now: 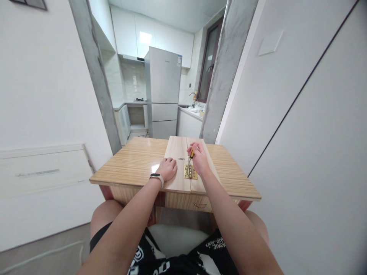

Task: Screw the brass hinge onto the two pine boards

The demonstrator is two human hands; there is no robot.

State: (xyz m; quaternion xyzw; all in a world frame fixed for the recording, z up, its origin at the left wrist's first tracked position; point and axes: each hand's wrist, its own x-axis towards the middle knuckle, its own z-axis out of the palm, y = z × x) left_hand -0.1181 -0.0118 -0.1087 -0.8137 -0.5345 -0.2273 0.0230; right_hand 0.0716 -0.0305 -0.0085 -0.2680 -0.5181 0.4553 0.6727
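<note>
Two pale wooden boards (177,147) lie side by side on the table, with a seam between them. A brass hinge (187,174) sits across that seam near their front end. My right hand (198,156) is closed around a screwdriver (191,155) with a yellow and black handle, its shaft pointing down at the hinge. Whether the tip is seated in a screw is too small to tell. My left hand (168,169), with a band on its wrist, rests flat on the left board, fingers stretched out. A small dark item (181,159) lies on the left board beyond the hinge.
The wood-grain table (137,160) stands in front of my knees, with a drawer (183,201) under its front edge. White walls flank both sides. Beyond a grey door frame are a fridge (164,76) and kitchen counters with a sink.
</note>
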